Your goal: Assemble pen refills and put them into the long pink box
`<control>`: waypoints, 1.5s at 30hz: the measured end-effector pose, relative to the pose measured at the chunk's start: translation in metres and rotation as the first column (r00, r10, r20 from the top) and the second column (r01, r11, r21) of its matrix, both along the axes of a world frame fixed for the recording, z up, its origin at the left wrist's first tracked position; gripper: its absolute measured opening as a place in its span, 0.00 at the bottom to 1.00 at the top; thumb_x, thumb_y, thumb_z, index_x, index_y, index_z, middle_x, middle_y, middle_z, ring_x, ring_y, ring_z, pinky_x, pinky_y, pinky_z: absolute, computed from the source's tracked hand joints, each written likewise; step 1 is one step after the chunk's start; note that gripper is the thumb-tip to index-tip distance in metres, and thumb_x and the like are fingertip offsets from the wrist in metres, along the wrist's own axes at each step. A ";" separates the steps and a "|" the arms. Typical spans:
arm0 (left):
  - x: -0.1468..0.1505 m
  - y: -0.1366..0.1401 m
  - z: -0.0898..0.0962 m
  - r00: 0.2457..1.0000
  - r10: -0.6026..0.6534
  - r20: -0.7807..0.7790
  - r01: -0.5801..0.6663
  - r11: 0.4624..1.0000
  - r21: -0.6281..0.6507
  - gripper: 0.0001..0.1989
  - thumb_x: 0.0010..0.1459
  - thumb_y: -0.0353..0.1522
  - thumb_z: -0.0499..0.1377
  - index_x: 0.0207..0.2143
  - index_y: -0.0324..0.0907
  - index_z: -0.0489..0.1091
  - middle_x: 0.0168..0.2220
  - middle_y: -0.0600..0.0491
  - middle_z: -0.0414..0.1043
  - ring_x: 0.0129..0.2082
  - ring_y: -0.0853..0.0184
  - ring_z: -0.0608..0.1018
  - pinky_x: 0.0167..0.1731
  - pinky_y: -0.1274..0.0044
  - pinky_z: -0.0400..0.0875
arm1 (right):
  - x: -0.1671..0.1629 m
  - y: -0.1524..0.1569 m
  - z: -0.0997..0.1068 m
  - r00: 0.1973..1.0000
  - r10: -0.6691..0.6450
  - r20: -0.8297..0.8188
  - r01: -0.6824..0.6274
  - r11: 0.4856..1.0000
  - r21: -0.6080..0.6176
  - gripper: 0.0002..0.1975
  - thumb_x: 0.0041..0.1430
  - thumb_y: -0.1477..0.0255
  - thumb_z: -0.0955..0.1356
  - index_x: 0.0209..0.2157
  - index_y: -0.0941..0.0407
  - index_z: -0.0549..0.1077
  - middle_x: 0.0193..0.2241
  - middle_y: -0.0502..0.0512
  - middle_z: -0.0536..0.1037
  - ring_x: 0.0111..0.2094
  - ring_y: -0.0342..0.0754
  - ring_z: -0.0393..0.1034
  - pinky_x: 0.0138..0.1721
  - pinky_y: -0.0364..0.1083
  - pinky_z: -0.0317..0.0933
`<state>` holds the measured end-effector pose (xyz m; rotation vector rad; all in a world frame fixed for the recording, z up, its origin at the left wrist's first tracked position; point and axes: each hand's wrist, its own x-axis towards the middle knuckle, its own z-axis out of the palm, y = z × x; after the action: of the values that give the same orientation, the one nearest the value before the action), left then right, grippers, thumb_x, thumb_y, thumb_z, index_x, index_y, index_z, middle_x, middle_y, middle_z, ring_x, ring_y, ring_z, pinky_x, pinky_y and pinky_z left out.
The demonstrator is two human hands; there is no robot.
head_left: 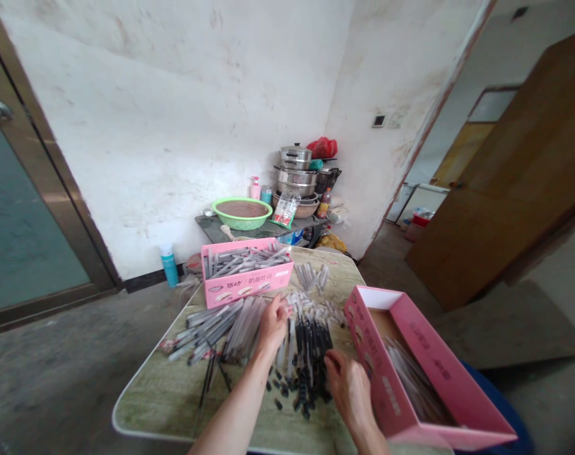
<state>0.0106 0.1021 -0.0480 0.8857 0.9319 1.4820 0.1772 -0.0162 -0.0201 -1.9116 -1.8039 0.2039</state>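
Observation:
My left hand [274,321] is over the middle of the table, its fingers pinched together beside a heap of small white pieces [311,305]. Whatever it holds is too small to name. My right hand [348,382] curls closed at the right side of a row of black pen parts [311,341]; its fingertips hide anything in them. Small black caps [302,388] lie scattered between my hands. Left of my left hand are bundles of translucent pen barrels [244,325] and grey tubes [202,328]. A few thin black rods [208,379] lie near my left forearm.
A pink box [249,287] full of tubes stands at the table's far left. Another pink box [396,373], holding clear tubes, is at the right edge. Behind, a low stand carries a green basin [242,222] and stacked steel pots [296,180]. A blue spray can [169,266] stands on the floor.

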 end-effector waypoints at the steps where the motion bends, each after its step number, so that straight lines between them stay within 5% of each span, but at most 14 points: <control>1: -0.006 -0.007 0.000 0.999 0.032 -0.022 -0.030 0.998 0.049 0.23 0.49 0.37 0.63 0.48 0.39 0.69 0.41 0.44 0.75 0.38 0.59 0.79 0.43 0.68 0.72 | -0.005 0.003 -0.002 1.000 -0.012 0.021 0.012 0.999 -0.030 0.13 0.61 0.69 0.61 0.34 0.55 0.76 0.28 0.59 0.81 0.31 0.52 0.76 0.30 0.43 0.59; 10: -0.037 -0.057 -0.009 0.939 0.206 -0.277 -0.154 0.968 0.197 0.25 0.57 0.46 0.54 0.51 0.41 0.68 0.40 0.43 0.76 0.31 0.59 0.80 0.35 0.67 0.77 | -0.073 0.038 -0.008 0.996 -0.028 0.089 0.042 0.986 -0.163 0.09 0.58 0.69 0.64 0.30 0.57 0.74 0.28 0.62 0.80 0.33 0.53 0.75 0.31 0.43 0.59; 14: -0.039 -0.062 -0.005 0.941 0.190 -0.279 -0.145 0.974 0.174 0.24 0.56 0.47 0.56 0.50 0.43 0.70 0.40 0.44 0.76 0.31 0.59 0.79 0.35 0.68 0.76 | -0.078 0.047 -0.005 0.999 -0.053 0.008 0.054 0.981 -0.187 0.08 0.56 0.72 0.64 0.27 0.59 0.73 0.29 0.67 0.79 0.35 0.56 0.75 0.34 0.46 0.61; 19: -0.041 -0.073 0.010 0.988 0.038 -0.149 -0.031 0.998 0.046 0.24 0.52 0.46 0.60 0.48 0.41 0.72 0.42 0.42 0.76 0.37 0.56 0.79 0.39 0.67 0.75 | -0.065 0.028 0.009 0.964 0.051 -0.262 -0.108 0.973 -0.206 0.17 0.63 0.65 0.56 0.25 0.57 0.66 0.21 0.56 0.77 0.25 0.49 0.74 0.25 0.41 0.62; 21: -0.040 -0.080 0.020 0.995 -0.097 -0.020 0.096 0.995 -0.026 0.25 0.53 0.45 0.60 0.47 0.38 0.72 0.43 0.41 0.75 0.41 0.55 0.77 0.41 0.67 0.73 | -0.062 0.012 0.011 0.831 0.099 -0.547 -0.264 0.936 -0.231 0.19 0.64 0.60 0.54 0.28 0.56 0.64 0.17 0.52 0.74 0.16 0.46 0.70 0.16 0.40 0.60; 24: -0.036 -0.092 0.035 0.944 -0.270 0.187 0.282 0.958 -0.041 0.23 0.56 0.44 0.59 0.47 0.36 0.72 0.42 0.40 0.75 0.42 0.56 0.77 0.42 0.67 0.72 | -0.061 -0.013 0.007 0.281 -0.004 -0.960 -0.511 0.846 -0.153 0.15 0.61 0.59 0.59 0.30 0.56 0.63 0.15 0.51 0.73 0.11 0.45 0.67 0.10 0.39 0.56; 26: -0.034 -0.098 0.042 0.912 -0.330 0.244 0.346 0.938 -0.026 0.20 0.55 0.41 0.60 0.44 0.35 0.73 0.39 0.41 0.76 0.38 0.59 0.78 0.40 0.70 0.72 | -0.063 -0.025 0.004 -0.003 -0.107 -0.994 -0.560 0.824 -0.087 0.14 0.60 0.60 0.61 0.32 0.58 0.65 0.14 0.51 0.73 0.10 0.45 0.65 0.08 0.38 0.54; 29: -0.031 -0.104 0.049 0.889 -0.382 0.251 0.406 0.912 -0.049 0.15 0.54 0.38 0.62 0.38 0.35 0.74 0.34 0.43 0.77 0.34 0.62 0.78 0.34 0.74 0.72 | -0.068 -0.035 0.001 -0.179 -0.144 -0.973 -0.552 0.834 -0.022 0.18 0.63 0.59 0.60 0.37 0.60 0.68 0.13 0.51 0.72 0.07 0.40 0.59 0.07 0.36 0.49; 33: -0.028 -0.106 0.052 0.888 -0.360 0.288 0.392 0.918 -0.060 0.13 0.52 0.37 0.64 0.35 0.36 0.74 0.32 0.45 0.77 0.32 0.63 0.78 0.32 0.76 0.72 | -0.073 -0.040 0.004 -0.270 -0.126 -0.955 -0.529 0.848 0.038 0.16 0.60 0.59 0.64 0.34 0.59 0.70 0.07 0.39 0.59 0.06 0.34 0.42 0.07 0.35 0.43; 35: -0.025 -0.106 0.052 0.903 -0.327 0.279 0.355 0.933 -0.057 0.13 0.50 0.37 0.65 0.33 0.35 0.74 0.29 0.46 0.76 0.29 0.64 0.78 0.30 0.76 0.72 | -0.074 -0.041 0.009 -0.232 -0.112 -0.966 -0.540 0.841 0.032 0.17 0.59 0.57 0.65 0.31 0.58 0.70 0.07 0.36 0.52 0.07 0.34 0.36 0.08 0.36 0.41; 37: -0.022 -0.107 0.050 0.926 -0.271 0.263 0.297 0.953 -0.064 0.13 0.50 0.37 0.65 0.31 0.34 0.75 0.27 0.47 0.76 0.28 0.65 0.77 0.29 0.77 0.71 | -0.075 -0.040 0.014 -0.096 -0.039 -0.995 -0.504 0.864 0.015 0.18 0.59 0.55 0.64 0.28 0.57 0.69 0.08 0.36 0.49 0.09 0.34 0.36 0.10 0.36 0.39; 40: -0.018 -0.108 0.048 0.950 -0.165 0.265 0.194 0.977 -0.086 0.12 0.49 0.36 0.66 0.31 0.34 0.75 0.27 0.49 0.75 0.27 0.67 0.77 0.30 0.77 0.71 | -0.074 -0.039 0.018 0.341 0.180 -0.922 -0.363 0.931 0.048 0.20 0.62 0.56 0.61 0.26 0.57 0.68 0.12 0.41 0.56 0.13 0.36 0.47 0.16 0.37 0.43; 42: -0.021 -0.104 0.051 0.955 -0.117 0.272 0.144 0.986 -0.083 0.13 0.48 0.36 0.66 0.31 0.34 0.75 0.27 0.49 0.75 0.26 0.67 0.76 0.30 0.76 0.71 | -0.073 -0.041 0.014 0.670 0.282 -0.686 -0.280 0.953 0.118 0.19 0.64 0.58 0.60 0.29 0.58 0.70 0.16 0.46 0.63 0.17 0.39 0.57 0.20 0.39 0.48; 45: -0.039 -0.088 0.064 0.939 0.067 0.338 -0.056 0.998 -0.044 0.13 0.44 0.37 0.68 0.27 0.34 0.74 0.23 0.53 0.72 0.23 0.70 0.74 0.31 0.75 0.72 | -0.075 -0.048 -0.005 0.927 0.249 -0.280 -0.196 0.959 0.204 0.20 0.66 0.60 0.57 0.32 0.57 0.72 0.15 0.50 0.69 0.16 0.43 0.63 0.21 0.40 0.49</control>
<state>-0.0288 0.0143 0.0158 0.5553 0.7298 1.6056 0.1025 -0.0641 -0.0250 -1.4632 -1.7620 0.3842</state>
